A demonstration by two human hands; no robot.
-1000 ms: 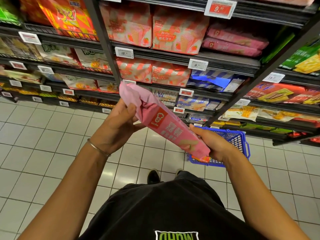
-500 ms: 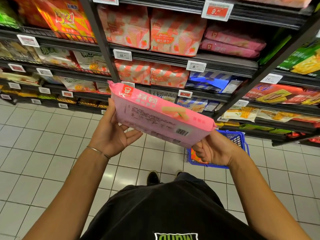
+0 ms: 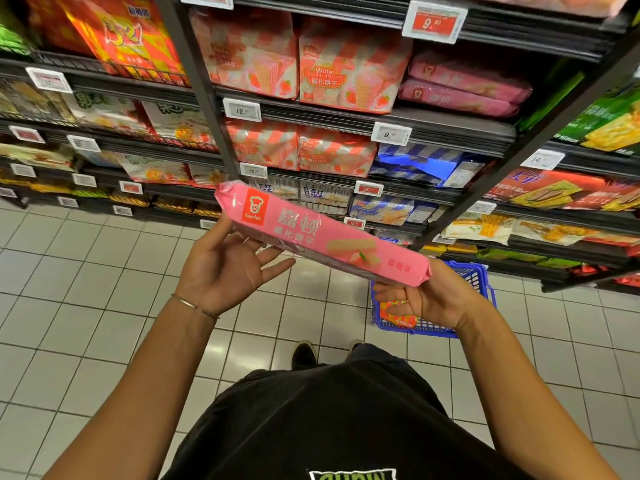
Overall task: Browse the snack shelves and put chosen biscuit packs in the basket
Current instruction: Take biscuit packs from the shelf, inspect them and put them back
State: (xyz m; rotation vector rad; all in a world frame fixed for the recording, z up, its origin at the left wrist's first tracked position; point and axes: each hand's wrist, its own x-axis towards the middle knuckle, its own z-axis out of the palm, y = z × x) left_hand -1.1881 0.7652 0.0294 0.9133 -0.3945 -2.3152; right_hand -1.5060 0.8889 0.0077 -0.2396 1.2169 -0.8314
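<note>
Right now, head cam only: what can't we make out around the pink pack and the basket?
- Blue basket: contents mostly hidden by the right hand and the pink wafer pack; only an orange packet shows.
- Right thumb: behind the pack, so the grip is unclear.
- Pack's underside: faces away from the camera.
- Price tag: small digits blurred.
- Shoe: partly covered by the black shirt.
</note>
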